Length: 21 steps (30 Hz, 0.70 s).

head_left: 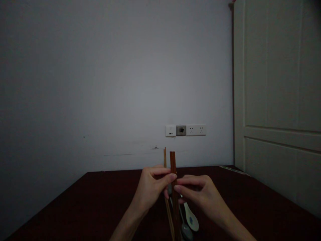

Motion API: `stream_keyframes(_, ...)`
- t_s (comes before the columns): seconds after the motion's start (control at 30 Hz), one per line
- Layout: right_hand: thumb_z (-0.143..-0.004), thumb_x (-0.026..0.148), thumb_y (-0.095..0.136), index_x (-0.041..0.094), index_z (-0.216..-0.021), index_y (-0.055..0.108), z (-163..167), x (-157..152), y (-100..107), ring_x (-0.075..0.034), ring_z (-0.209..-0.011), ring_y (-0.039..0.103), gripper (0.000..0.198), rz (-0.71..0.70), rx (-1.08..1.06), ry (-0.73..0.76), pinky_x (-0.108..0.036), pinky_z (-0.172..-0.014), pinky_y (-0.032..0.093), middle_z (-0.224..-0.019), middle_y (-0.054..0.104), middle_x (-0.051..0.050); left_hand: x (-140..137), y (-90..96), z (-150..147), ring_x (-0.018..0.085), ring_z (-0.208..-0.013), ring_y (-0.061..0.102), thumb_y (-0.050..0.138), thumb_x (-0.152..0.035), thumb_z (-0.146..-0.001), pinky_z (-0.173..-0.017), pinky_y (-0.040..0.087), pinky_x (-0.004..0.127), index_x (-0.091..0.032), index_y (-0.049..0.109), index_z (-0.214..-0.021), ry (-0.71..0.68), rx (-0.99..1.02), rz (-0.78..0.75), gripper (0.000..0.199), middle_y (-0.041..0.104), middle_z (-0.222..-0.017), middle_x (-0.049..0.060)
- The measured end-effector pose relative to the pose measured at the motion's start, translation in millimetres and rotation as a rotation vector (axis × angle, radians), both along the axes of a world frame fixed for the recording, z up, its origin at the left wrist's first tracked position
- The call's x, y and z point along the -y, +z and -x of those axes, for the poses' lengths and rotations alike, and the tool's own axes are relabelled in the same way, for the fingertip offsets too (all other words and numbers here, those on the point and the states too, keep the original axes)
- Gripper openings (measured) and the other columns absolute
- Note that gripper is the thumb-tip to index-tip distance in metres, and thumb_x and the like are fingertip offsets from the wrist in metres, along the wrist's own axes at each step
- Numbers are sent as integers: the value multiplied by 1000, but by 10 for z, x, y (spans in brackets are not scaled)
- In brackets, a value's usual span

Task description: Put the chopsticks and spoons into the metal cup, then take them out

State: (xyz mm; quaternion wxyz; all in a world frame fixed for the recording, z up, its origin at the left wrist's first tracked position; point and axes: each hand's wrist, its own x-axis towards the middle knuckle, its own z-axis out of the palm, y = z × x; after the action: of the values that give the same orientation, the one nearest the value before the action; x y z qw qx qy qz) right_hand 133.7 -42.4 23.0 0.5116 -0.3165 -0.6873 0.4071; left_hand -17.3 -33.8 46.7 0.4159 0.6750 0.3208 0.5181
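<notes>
A pair of reddish-brown chopsticks (pixel 172 160) stands upright, side by side, in front of me. My left hand (pixel 152 182) pinches them between thumb and fingers. From the right, my right hand (pixel 197 190) closes its thumb and fingertips on the same chopsticks, slightly lower. Thinner, lighter wooden chopsticks (pixel 168 211) pass behind the left fingers; whether those fingers grip them is hidden. Below the right hand are a white ceramic spoon (pixel 191 217) with a blue mark and a metal spoon (pixel 186 230). The hands cover part of both handles.
The dark red table (pixel 105 201) reaches back to a pale wall (pixel 125 83). Sockets and a switch plate (pixel 196 130) are on that wall. A white panelled cabinet door (pixel 278 83) stands at the right. A thin flat strip (pixel 234 170) lies at the table's back right edge.
</notes>
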Motion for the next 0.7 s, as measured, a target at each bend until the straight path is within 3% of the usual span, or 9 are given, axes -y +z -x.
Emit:
stream_keyframes(0.3, -70, 36, 62, 18, -68, 72, -5, -41, -9, -15, -59, 55, 21, -182, 74, -108, -26, -56, 45, -65, 64, -5, -38, -23, 2, 5, -36, 44, 64, -37, -67, -34, 32, 16, -10, 65, -58, 38, -38, -51, 29, 52, -57, 1)
stream_keyframes(0.7, -72, 39, 58, 18, -73, 73, 2, -192, -102, -15, -60, 53, 25, -212, 86, -148, -25, -54, 42, -63, 63, -4, -236, -163, -46, 6, -36, 46, 64, -40, -66, -34, 31, 17, -9, 63, -59, 82, -11, -53, 32, 53, -57, 0)
